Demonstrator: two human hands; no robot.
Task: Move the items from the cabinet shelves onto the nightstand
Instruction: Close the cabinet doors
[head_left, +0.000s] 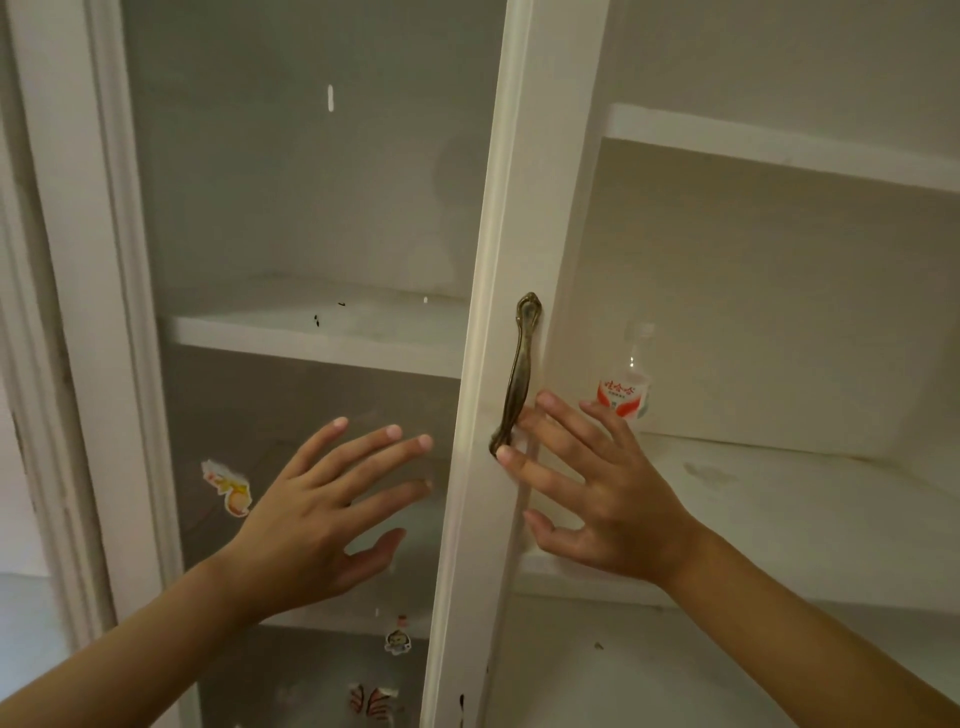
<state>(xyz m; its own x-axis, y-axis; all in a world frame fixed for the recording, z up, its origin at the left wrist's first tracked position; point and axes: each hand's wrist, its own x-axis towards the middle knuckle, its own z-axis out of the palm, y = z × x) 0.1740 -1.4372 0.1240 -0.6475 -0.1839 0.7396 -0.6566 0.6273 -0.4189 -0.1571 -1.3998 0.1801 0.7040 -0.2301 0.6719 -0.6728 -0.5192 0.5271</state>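
Note:
A white cabinet fills the view, with a glass-paned door (311, 208) on the left and open shelves on the right. A clear plastic bottle (626, 384) with a red and white label stands at the back left of the open middle shelf (779, 499). My right hand (597, 493) is spread, its fingertips touching the lower end of the bronze door handle (519, 374) on the door's white stile. The bottle is just behind this hand. My left hand (327, 509) is spread flat in front of the glass pane, holding nothing.
Behind the glass, a white shelf (322, 332) carries only a few dark specks. Stickers (228, 488) are on the glass lower down. An upper shelf (779, 145) on the right shows only its underside and front edge. The cabinet frame (67, 312) runs down the left.

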